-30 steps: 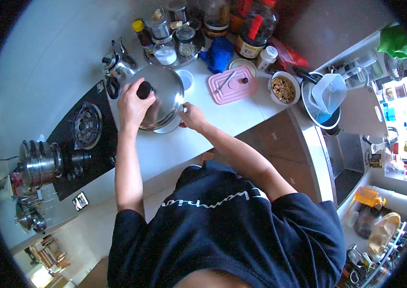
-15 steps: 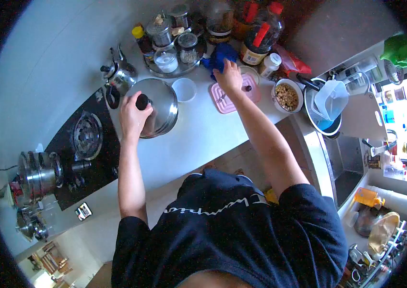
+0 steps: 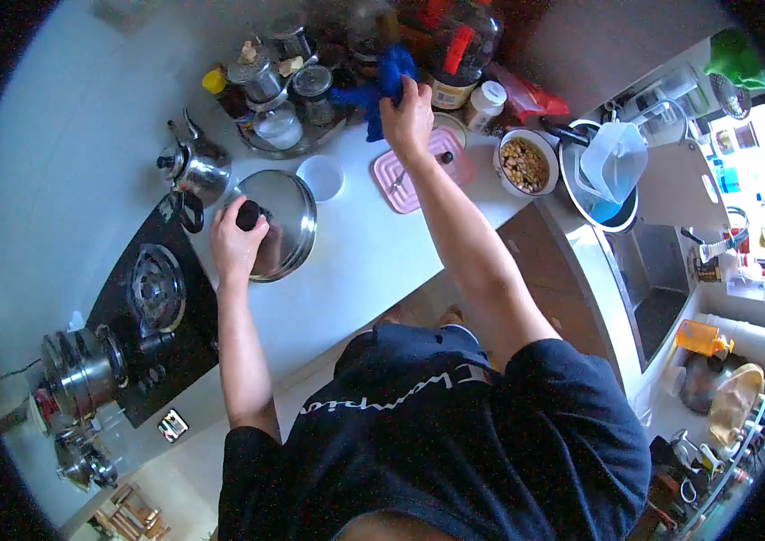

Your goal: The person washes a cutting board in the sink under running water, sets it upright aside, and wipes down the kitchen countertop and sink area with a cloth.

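My left hand (image 3: 237,242) is closed around the black knob (image 3: 248,215) of a glass pot lid (image 3: 294,221), which covers a wide pan on the counter. A white plastic cup (image 3: 321,178) stands beside the lid. My right hand (image 3: 408,122) pinches a blue cloth (image 3: 391,77), lifted partly off the counter near the jars. Below that hand lies a pink lid or tray (image 3: 441,176) with a small dark knob and a small utensil on it. A white bowl (image 3: 526,163) of chopped, nut-like pieces stands to the right.
A steel kettle (image 3: 198,169) stands left of the pan, by the black gas stove (image 3: 152,316). Jars fill a round tray (image 3: 297,149) at the back. A large red-marked bottle (image 3: 463,50) and a white bottle (image 3: 486,105) stand near the cloth. A sink (image 3: 657,279) is at right.
My right hand has raised the blue cloth, which was bunched on the counter. The left hand stays on the lid knob. The whole view has shifted slightly.
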`<move>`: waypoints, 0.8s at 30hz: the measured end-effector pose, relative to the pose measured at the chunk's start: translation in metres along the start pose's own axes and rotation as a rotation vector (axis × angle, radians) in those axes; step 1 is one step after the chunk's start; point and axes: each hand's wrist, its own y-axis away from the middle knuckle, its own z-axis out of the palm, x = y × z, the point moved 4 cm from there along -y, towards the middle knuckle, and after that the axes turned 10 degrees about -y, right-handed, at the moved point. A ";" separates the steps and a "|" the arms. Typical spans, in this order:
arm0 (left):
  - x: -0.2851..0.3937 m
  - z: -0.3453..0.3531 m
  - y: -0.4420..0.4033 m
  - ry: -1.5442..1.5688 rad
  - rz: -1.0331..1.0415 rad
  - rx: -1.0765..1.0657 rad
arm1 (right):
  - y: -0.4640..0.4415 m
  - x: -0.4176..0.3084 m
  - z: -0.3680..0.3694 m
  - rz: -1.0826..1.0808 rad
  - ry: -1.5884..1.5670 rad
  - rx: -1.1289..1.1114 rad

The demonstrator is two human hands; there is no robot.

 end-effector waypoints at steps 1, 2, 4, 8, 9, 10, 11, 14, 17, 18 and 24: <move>-0.001 0.002 0.000 0.001 -0.027 -0.026 | 0.007 -0.013 -0.011 -0.061 -0.048 0.012; -0.002 0.004 0.001 0.000 -0.057 -0.051 | 0.016 -0.028 -0.023 -0.122 -0.096 0.022; -0.002 0.005 0.001 -0.027 -0.044 -0.046 | 0.040 -0.058 -0.054 -0.190 -0.153 -0.057; -0.010 0.012 0.002 -0.043 -0.046 -0.058 | 0.105 -0.073 -0.097 -0.405 -0.101 -0.295; -0.010 0.013 0.003 -0.038 -0.036 -0.058 | 0.125 -0.072 -0.102 -0.515 -0.041 -0.348; -0.007 0.012 0.004 -0.041 -0.038 -0.060 | 0.146 -0.069 -0.106 -0.559 -0.017 -0.440; -0.002 0.009 0.005 -0.039 -0.050 -0.082 | 0.168 -0.060 -0.104 -0.562 0.014 -0.579; 0.005 0.010 0.007 -0.029 -0.058 -0.103 | 0.231 -0.021 -0.086 -0.537 0.161 -0.924; 0.008 0.011 0.009 -0.054 -0.025 -0.056 | 0.247 -0.014 -0.071 -0.393 0.170 -0.971; 0.009 0.012 0.009 -0.060 -0.030 -0.057 | 0.247 -0.013 -0.069 -0.382 0.160 -0.932; 0.014 0.017 0.014 -0.105 -0.006 -0.022 | 0.241 0.011 -0.093 -0.395 0.295 -0.955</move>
